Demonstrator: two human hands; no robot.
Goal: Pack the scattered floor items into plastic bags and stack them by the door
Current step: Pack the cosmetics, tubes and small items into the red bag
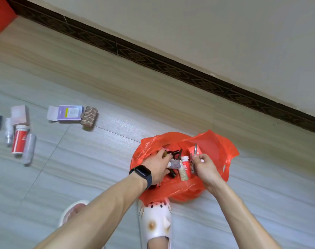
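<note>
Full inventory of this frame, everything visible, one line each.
red plastic bag: 1, red, floor centre, open
small bottles and tubes: several, dark, white, red, inside bag
purple cardboard box: 1, purple, floor left, flap open
brown patterned roll: 1, brown, against that box
pink carton: 1, pink, far left
red white-capped bottle: 1, red, far left
grey wrapped cylinders: 2, grey, flanking red bottle
thin metal tool: 1, silver, in right-hand grip
white slippers: 2, white, on feet
black smartwatch: 1, black, left wrist
left hand: 1, in bag, holding pale tube
right hand: 1, over bag, pinching tool
</note>
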